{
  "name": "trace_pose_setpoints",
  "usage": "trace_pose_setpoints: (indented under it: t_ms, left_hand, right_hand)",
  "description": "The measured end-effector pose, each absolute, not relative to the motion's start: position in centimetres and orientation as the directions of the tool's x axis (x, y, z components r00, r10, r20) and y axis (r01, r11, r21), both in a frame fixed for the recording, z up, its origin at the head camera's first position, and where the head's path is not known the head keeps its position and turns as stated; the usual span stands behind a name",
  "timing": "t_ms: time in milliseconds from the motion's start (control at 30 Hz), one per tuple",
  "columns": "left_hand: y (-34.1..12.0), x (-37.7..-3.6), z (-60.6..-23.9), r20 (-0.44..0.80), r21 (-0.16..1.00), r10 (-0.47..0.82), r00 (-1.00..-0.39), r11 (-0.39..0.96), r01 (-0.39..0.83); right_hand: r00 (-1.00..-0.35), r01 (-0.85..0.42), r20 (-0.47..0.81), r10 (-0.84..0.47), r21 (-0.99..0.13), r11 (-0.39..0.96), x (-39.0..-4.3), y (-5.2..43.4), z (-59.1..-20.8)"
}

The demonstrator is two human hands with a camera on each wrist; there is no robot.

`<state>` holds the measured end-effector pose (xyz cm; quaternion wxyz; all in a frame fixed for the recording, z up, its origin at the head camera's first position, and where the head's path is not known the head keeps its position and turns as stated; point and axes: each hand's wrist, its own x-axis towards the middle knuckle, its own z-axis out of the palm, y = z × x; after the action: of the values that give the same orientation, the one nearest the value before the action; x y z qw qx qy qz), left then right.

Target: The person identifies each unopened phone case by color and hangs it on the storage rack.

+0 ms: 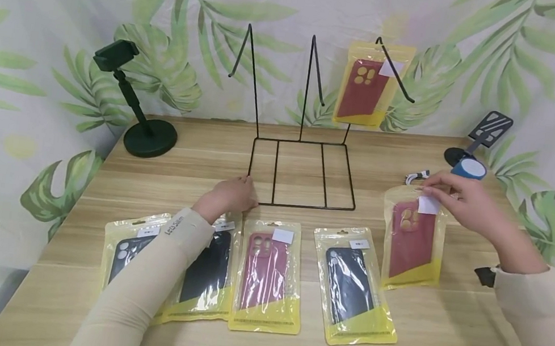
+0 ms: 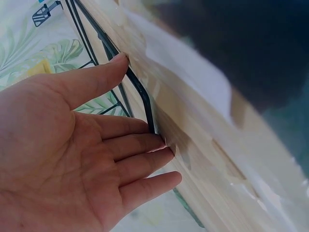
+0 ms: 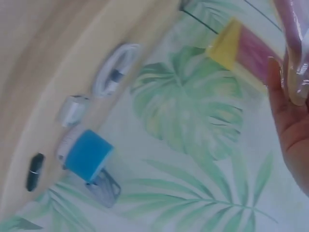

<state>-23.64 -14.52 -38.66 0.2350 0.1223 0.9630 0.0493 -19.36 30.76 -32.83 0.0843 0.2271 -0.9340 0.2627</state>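
My right hand (image 1: 464, 203) pinches the top edge of a clear-and-yellow pouch holding a dark pink phone case (image 1: 409, 251), held upright over the right side of the table. In the right wrist view part of that hand (image 3: 292, 128) shows at the right edge. My left hand (image 1: 231, 195) touches the front left corner of a black wire display rack (image 1: 304, 206). The left wrist view shows its thumb and fairly straight fingers (image 2: 140, 164) against the bent wire. Another pouched pink phone case (image 1: 364, 91) hangs on the rack's right hook; the left and middle hooks are bare.
Along the front lie pouched cases: a pink one (image 1: 266, 274), a dark one (image 1: 349, 284), and two dark ones (image 1: 207, 268) partly behind my left sleeve. A dark green stand (image 1: 150, 138) is at left. A blue roll (image 1: 469, 168), a phone stand (image 1: 488, 131) and a white cable (image 3: 113, 70) are at right.
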Motion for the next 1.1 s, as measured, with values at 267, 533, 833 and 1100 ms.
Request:
trace_pose_setpoints:
  t_ms: [267,533,833,1100]
  left_hand:
    - [-14.8,-23.8,-38.8,-0.435,0.148,0.261,-0.862,0.965,0.218]
    - [-14.9,-23.9,-38.9,-0.453,0.146,0.256,-0.854,0.966,0.212]
    - [-14.8,-23.6,-38.8,-0.448,0.157,0.26,-0.856,0.965,0.211]
    - [-14.8,-23.7,-38.9,-0.45,0.137,0.252,-0.857,0.968,0.212]
  right_hand:
    - [-0.511,-0.849,0.698,-0.501,-0.318,0.422,-19.6,29.5,-31.3]
    - [-0.414,-0.866,0.858,-0.304,-0.268,0.422,-20.8,26.2,-28.5]
    - [-0.458,-0.756,0.876,-0.151,-0.295,0.584,-22.8,23.9,-25.7]
    - [-0.502,-0.723,0.851,-0.153,-0.316,0.614,-24.4,23.1,-25.1]
